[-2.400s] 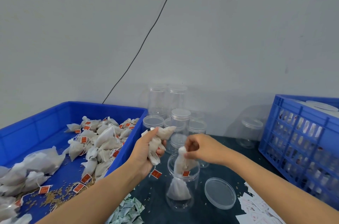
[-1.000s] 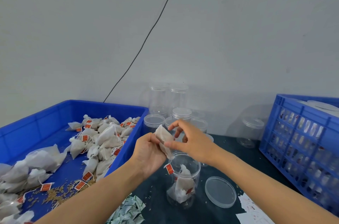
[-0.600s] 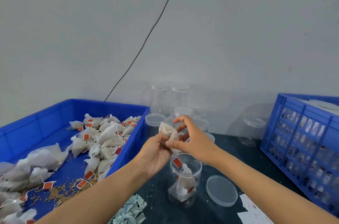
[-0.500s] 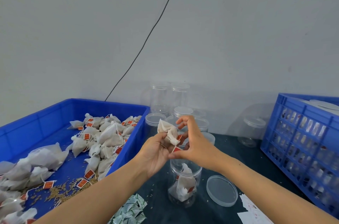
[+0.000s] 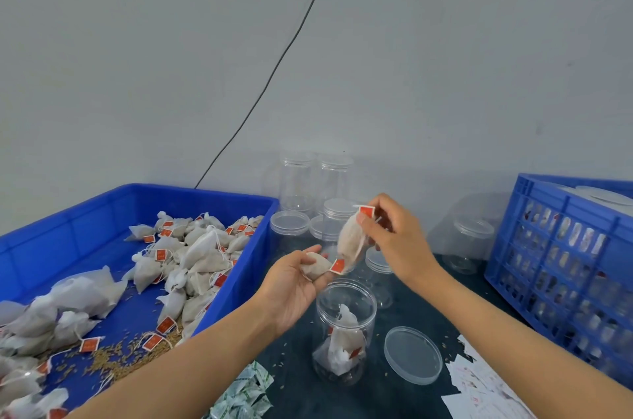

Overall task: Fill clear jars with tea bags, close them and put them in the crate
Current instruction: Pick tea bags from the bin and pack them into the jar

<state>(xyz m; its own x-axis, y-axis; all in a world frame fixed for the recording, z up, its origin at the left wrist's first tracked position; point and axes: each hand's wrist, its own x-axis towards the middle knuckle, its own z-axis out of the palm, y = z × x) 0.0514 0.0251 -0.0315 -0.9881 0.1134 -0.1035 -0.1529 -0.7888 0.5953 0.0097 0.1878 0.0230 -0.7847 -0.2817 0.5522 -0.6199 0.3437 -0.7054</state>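
Note:
An open clear jar (image 5: 346, 312) stands on the dark table with a few white tea bags at its bottom. Its clear lid (image 5: 412, 354) lies flat to the right of it. My right hand (image 5: 397, 240) pinches a white tea bag (image 5: 350, 240) by its top, with its red tag at my fingertips, above and behind the jar. My left hand (image 5: 293, 285) lies palm up beside the jar and holds another tea bag (image 5: 317, 267) with a red tag at its fingertips. The blue crate (image 5: 561, 267) stands at the right with jars inside.
A blue tray (image 5: 113, 209) on the left holds many tea bags and spilled grain. Several empty clear jars (image 5: 337, 213) with lids stand by the wall, one more jar (image 5: 471, 243) beside the crate. Small green sachets (image 5: 245, 394) and white slips (image 5: 486, 391) lie at the table's front.
My right hand has pulled one tea bag away from the bunch in my left hand and lifted it up to the right. The left hand has opened and dropped slightly.

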